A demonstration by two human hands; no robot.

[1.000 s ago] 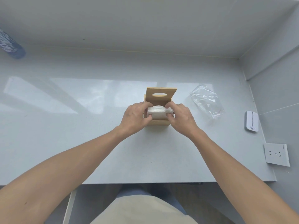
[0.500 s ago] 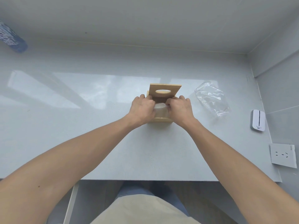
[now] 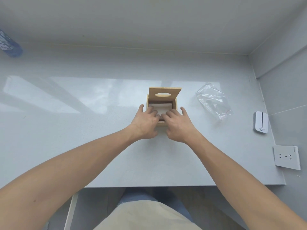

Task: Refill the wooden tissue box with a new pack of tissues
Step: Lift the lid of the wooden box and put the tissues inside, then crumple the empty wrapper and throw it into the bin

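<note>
The wooden tissue box (image 3: 175, 107) stands in the middle of the grey table (image 3: 99, 146), its lid (image 3: 164, 94) with an oval slot tilted up at the back. A white stack of tissues (image 3: 163, 108) lies inside the box. My left hand (image 3: 145, 122) and my right hand (image 3: 178, 122) lie side by side over the box's near edge. Their fingers are spread and rest flat on top of the tissues, thumbs outside the box walls. Neither hand grips anything.
An empty clear plastic wrapper (image 3: 213, 101) lies right of the box. A white device (image 3: 260, 123) and a wall socket (image 3: 286, 157) sit at the right edge. A blue bottle (image 3: 9, 44) is at the far left. The table's front edge runs near my lap.
The tissue stack was pinched between both hands above the box and has gone down inside it. My fingers have flattened out on top of it.
</note>
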